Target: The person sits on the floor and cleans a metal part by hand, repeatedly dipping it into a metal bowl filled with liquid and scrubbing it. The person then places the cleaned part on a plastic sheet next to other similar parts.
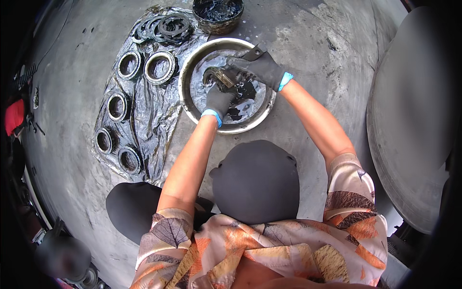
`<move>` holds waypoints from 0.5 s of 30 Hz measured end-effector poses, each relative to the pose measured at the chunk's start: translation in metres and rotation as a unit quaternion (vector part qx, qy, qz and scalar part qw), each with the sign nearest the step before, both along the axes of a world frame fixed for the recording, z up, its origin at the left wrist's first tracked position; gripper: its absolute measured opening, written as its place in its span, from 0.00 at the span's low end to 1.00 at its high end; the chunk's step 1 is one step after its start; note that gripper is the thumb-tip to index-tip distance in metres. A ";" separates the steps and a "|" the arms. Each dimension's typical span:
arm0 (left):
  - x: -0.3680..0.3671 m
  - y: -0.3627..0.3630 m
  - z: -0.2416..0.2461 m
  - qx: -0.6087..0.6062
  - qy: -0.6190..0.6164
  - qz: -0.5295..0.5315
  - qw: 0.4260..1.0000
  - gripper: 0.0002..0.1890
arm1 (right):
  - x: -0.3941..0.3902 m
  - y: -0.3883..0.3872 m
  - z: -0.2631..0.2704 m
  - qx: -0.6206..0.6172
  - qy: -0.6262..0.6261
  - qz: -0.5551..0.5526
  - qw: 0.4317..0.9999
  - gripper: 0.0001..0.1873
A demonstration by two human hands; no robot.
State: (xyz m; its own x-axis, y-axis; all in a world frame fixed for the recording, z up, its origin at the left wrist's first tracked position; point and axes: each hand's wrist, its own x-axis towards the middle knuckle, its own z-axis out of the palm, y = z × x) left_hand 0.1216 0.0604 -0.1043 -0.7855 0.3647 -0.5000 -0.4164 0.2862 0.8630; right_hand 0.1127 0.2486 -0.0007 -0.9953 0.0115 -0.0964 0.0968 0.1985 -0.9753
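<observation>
My left hand [219, 100], in a black glove with a blue cuff showing at the wrist, grips a dark, wet ring-shaped part [210, 74], apparently a bearing, over a round metal basin [183, 86]. Dark liquid [249, 104] with foamy patches lies in the basin. My right hand [258, 68], gloved the same way, closes around what looks like a flat paintbrush [253, 52]. Its dark handle end, pierced by a hole, sticks out above the hand. The brush's head meets the ring-shaped part, and the fingers partly hide both.
Left of the basin, a black plastic sheet [155, 119] bears several roller bearings [117, 106] and a pile of dark rings [174, 25]. A tub of dark grease [218, 18] stands behind the basin. At right is a large round grey object [404, 119]. My knee [256, 180] is close in front.
</observation>
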 end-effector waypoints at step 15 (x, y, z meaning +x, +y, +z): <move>0.005 -0.002 -0.002 0.006 0.042 0.003 0.999 0.18 | -0.003 0.039 -0.031 0.257 -0.172 -0.095 0.946 0.25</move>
